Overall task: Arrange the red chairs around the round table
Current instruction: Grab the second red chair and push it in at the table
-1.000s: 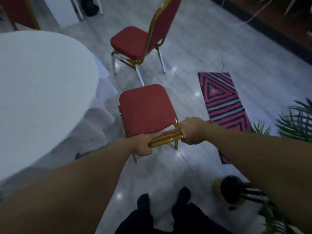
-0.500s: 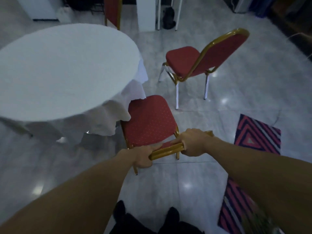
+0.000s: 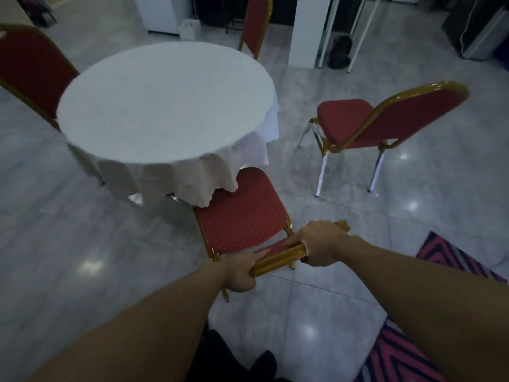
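Both hands, left (image 3: 240, 274) and right (image 3: 319, 245), grip the gold top rail of a red padded chair (image 3: 239, 216). Its seat front sits tucked under the white cloth of the round table (image 3: 165, 106). Another red gold-framed chair (image 3: 385, 122) stands off right of the table.

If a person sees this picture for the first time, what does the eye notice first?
First, the two hands, left and right, gripping the gold top rail of a red chair at bottom centre. Its seat front sits under the white cloth of the round table just beyond. Another red chair stands apart on the right.
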Demonstrator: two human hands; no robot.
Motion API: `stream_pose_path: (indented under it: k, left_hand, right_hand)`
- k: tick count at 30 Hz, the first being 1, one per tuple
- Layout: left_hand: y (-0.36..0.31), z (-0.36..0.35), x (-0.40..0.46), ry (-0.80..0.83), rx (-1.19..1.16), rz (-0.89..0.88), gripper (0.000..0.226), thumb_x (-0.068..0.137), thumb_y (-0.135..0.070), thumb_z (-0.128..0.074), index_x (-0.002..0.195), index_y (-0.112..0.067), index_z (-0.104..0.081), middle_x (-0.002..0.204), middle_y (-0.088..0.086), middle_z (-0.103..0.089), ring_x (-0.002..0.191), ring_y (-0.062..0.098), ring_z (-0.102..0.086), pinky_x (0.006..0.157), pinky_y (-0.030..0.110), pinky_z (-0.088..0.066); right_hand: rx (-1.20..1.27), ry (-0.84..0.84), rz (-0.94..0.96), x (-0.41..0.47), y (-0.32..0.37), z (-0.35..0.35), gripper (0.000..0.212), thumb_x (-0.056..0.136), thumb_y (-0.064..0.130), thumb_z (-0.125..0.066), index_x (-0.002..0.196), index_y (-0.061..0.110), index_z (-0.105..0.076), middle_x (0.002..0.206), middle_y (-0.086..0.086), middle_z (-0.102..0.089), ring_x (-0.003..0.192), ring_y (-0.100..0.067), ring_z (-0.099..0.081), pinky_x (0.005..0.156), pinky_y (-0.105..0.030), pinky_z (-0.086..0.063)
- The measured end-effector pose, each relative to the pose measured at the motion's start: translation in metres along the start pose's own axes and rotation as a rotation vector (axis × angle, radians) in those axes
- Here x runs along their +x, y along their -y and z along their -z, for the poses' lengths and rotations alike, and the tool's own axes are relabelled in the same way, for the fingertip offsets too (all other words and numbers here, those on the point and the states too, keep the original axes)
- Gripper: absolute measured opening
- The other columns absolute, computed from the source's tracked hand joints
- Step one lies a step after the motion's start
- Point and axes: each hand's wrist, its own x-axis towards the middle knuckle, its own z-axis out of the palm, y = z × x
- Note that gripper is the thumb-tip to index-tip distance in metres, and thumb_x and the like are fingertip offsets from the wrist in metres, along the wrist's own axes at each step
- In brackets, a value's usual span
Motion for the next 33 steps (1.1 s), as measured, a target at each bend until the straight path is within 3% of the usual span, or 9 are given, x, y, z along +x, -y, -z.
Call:
stream_pose_path:
  k: [4,11,13,16,20,25,29,31,33]
  left_hand:
    - [0.009,0.001,-0.005,-0.001,-0.025,0.008,0.103,0.083,-0.013,-0.061,0.16,-0.043,0.0,0.143,0.014,-0.05,0.115,0.033,-0.061,0.097,0.049,-0.055]
    - [0.018,0.02,-0.004,-0.044,-0.038,-0.008,0.098,0.086,-0.006,-0.058,0.162,-0.038,-0.005,0.137,0.013,-0.054,0.116,0.033,-0.061,0.098,0.049,-0.055]
    - [0.028,0.036,-0.002,-0.072,-0.027,-0.011,0.095,0.085,-0.006,-0.057,0.161,-0.038,-0.009,0.116,0.006,-0.058,0.105,0.028,-0.063,0.093,0.043,-0.056]
    - [0.043,0.065,0.003,-0.109,-0.024,-0.014,0.091,0.086,-0.004,-0.056,0.16,-0.039,-0.016,0.091,-0.002,-0.058,0.078,0.015,-0.059,0.071,0.028,-0.051]
    - [0.062,0.102,0.013,-0.119,-0.026,-0.023,0.089,0.087,-0.003,-0.056,0.159,-0.04,-0.02,0.089,-0.001,-0.06,0.073,0.012,-0.057,0.059,0.019,-0.044]
    - [0.079,0.137,0.027,-0.14,-0.045,-0.036,0.084,0.086,-0.002,-0.058,0.158,-0.036,-0.029,0.077,-0.004,-0.054,0.064,0.008,-0.053,0.051,0.011,-0.041]
    - [0.095,0.161,0.033,-0.13,-0.087,-0.049,0.08,0.085,-0.002,-0.06,0.155,-0.034,-0.035,0.078,-0.006,-0.057,0.064,0.005,-0.055,0.052,0.01,-0.042]
    - [0.099,0.168,0.033,-0.12,-0.086,-0.049,0.081,0.085,-0.002,-0.061,0.155,-0.034,-0.034,0.077,-0.007,-0.055,0.063,0.004,-0.053,0.052,0.01,-0.043]
    - [0.101,0.164,0.035,-0.091,-0.103,-0.022,0.087,0.083,-0.002,-0.062,0.156,-0.038,-0.029,0.085,-0.003,-0.056,0.07,0.008,-0.057,0.061,0.014,-0.052]
  right_hand:
    - [-0.013,-0.001,0.015,0.007,0.003,0.001,0.031,0.086,0.029,-0.066,0.111,0.046,-0.072,0.079,0.014,-0.067,0.063,-0.002,-0.053,0.056,-0.025,-0.033]
    - [-0.022,0.046,0.021,0.03,0.0,0.013,0.034,0.087,0.029,-0.066,0.117,0.043,-0.072,0.079,0.013,-0.069,0.067,-0.003,-0.058,0.063,-0.029,-0.048]
    - [-0.025,0.049,0.015,0.049,0.002,0.023,0.034,0.086,0.03,-0.065,0.117,0.041,-0.073,0.078,0.012,-0.068,0.068,-0.006,-0.06,0.066,-0.033,-0.055]
    - [-0.034,0.041,0.036,0.081,0.005,0.04,0.031,0.087,0.032,-0.065,0.116,0.04,-0.074,0.077,0.012,-0.068,0.067,-0.007,-0.06,0.067,-0.036,-0.057]
    - [-0.005,0.016,0.053,0.115,0.011,0.064,0.044,0.088,0.028,-0.063,0.124,0.052,-0.07,0.084,0.011,-0.072,0.072,-0.014,-0.059,0.062,-0.029,-0.041]
    - [-0.067,0.03,0.067,0.155,0.008,0.091,0.039,0.089,0.029,-0.062,0.119,0.051,-0.073,0.081,0.013,-0.069,0.07,-0.013,-0.059,0.055,-0.027,-0.038]
    - [-0.065,0.047,0.063,0.181,0.01,0.108,0.03,0.086,0.029,-0.061,0.109,0.04,-0.075,0.079,0.011,-0.07,0.07,-0.011,-0.062,0.059,-0.031,-0.052]
    - [-0.053,0.061,0.066,0.187,0.01,0.112,0.028,0.084,0.029,-0.061,0.106,0.04,-0.075,0.077,0.011,-0.069,0.068,-0.01,-0.061,0.059,-0.031,-0.051]
    - [-0.044,0.074,0.057,0.186,0.008,0.108,0.028,0.083,0.033,-0.061,0.107,0.043,-0.073,0.078,0.011,-0.068,0.069,-0.012,-0.062,0.059,-0.03,-0.049]
